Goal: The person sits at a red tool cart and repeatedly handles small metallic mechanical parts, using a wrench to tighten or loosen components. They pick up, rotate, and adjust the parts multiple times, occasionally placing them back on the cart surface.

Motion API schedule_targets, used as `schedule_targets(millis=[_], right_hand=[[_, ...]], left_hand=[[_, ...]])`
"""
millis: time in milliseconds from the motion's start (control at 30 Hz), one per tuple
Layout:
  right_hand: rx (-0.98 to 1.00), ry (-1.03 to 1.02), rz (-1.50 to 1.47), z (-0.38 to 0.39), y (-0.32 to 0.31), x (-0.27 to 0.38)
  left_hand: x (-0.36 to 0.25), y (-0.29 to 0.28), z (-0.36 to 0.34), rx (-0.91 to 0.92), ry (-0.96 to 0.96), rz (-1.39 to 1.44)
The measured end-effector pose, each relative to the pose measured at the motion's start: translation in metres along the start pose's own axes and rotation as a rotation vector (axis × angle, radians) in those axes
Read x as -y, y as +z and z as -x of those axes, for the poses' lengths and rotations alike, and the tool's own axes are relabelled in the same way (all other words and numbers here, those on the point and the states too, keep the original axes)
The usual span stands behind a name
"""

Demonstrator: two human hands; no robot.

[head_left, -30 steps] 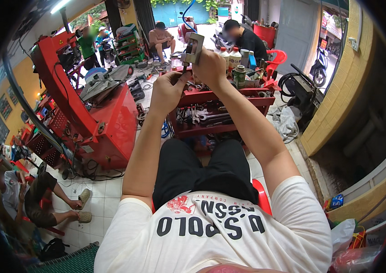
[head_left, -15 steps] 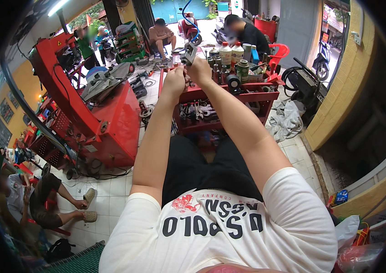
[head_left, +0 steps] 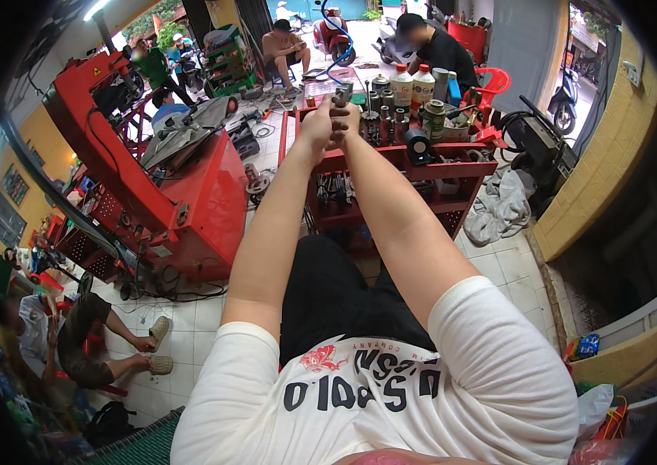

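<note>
Both arms reach forward over the red tool cart. My right hand is closed round a grey metal air tool, whose top stands above the fingers. A blue air hose runs down to it from above. My left hand is pressed against the right one, its dark-smudged fingers curled; what they hold, if anything, is hidden. Just right of the hands stand several metal sockets, two white bottles with red caps and a green can. A black round-faced part sits at the cart's near edge.
At left stands a big red machine, with cables on the floor. A person in black bends beyond the cart; another sits at far centre, and one at lower left. Grey cloths lie right of the cart.
My hands have come slightly lower and nearer, still together, and the air tool stands more upright. The view has shifted a little, so the cart sits further right.
</note>
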State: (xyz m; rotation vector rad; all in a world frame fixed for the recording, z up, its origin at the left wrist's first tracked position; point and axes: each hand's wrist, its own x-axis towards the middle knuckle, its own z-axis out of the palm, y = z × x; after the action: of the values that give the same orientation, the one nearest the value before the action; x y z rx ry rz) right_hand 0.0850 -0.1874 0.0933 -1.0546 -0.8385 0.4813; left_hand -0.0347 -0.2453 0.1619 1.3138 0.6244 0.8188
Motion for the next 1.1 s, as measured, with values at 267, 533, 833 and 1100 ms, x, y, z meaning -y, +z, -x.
schedule_targets(millis=[267, 533, 833, 1100], right_hand=[[-0.399, 0.083, 0.684, -0.016, -0.018, 0.008], [-0.239, 0.049, 0.907, -0.034, -0.016, -0.020], [-0.139, -0.027, 0.767, -0.053, 0.014, -0.085], [-0.166, 0.058, 0.826, -0.051, 0.007, -0.120]], left_hand=[[0.001, -0.029, -0.031, -0.391, 0.590, -1.363], [0.048, -0.075, -0.078, -0.277, 0.834, -1.402], [0.086, -0.102, -0.118, -0.329, 0.802, -1.457], [0.140, -0.100, -0.127, -0.426, 0.572, -1.129]])
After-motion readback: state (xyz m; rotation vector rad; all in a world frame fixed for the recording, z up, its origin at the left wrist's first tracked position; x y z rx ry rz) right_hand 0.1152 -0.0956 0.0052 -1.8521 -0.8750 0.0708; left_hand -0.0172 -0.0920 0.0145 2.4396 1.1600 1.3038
